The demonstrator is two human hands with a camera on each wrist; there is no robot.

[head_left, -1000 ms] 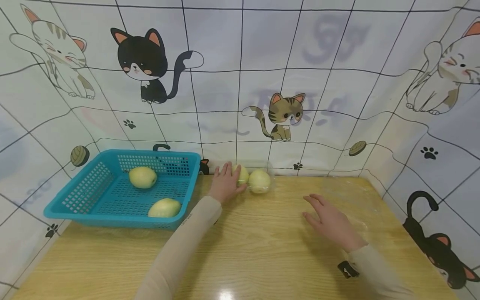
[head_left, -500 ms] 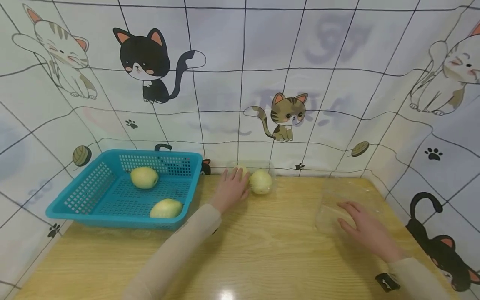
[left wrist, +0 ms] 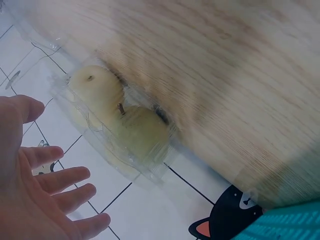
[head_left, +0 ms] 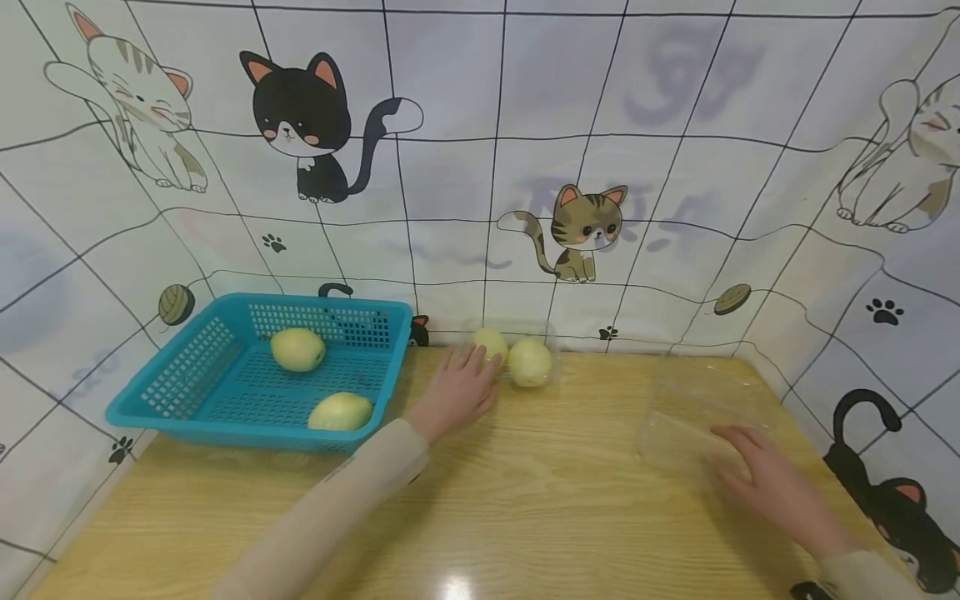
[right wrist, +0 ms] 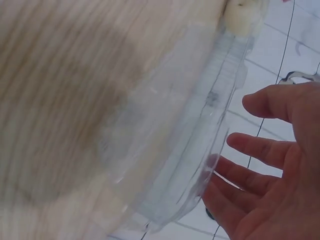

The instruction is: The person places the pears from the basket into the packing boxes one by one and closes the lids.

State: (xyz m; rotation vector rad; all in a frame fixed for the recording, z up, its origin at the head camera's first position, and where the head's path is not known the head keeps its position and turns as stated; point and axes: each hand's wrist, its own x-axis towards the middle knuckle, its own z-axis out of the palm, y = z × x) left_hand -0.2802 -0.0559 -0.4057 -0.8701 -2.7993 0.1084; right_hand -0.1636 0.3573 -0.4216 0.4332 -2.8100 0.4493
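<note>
My left hand (head_left: 456,392) reaches to the back of the table, palm down, over the near left side of a clear plastic box (head_left: 553,333). Two pale yellow pears (left wrist: 142,132) sit in that box, one with its stem showing. In the left wrist view, the fingers (left wrist: 65,180) are spread with nothing between them. On the right, my right hand (head_left: 780,487) is at the near right edge of another clear plastic container (right wrist: 175,150), which holds no fruit. Its fingers are loosely bent, and some fingertips overlap the container's edge in the right wrist view.
A blue perforated basket (head_left: 255,433) stands at the left with two pears (head_left: 298,349) lying apart in it. The wooden table (head_left: 555,500) backs onto a white sheet (head_left: 450,167) printed with cats and grid lines, which also rises at both sides.
My right hand has moved right and nearer to me, to the container without fruit. The left hand has drawn slightly back from the box, so more of its left pear shows.
</note>
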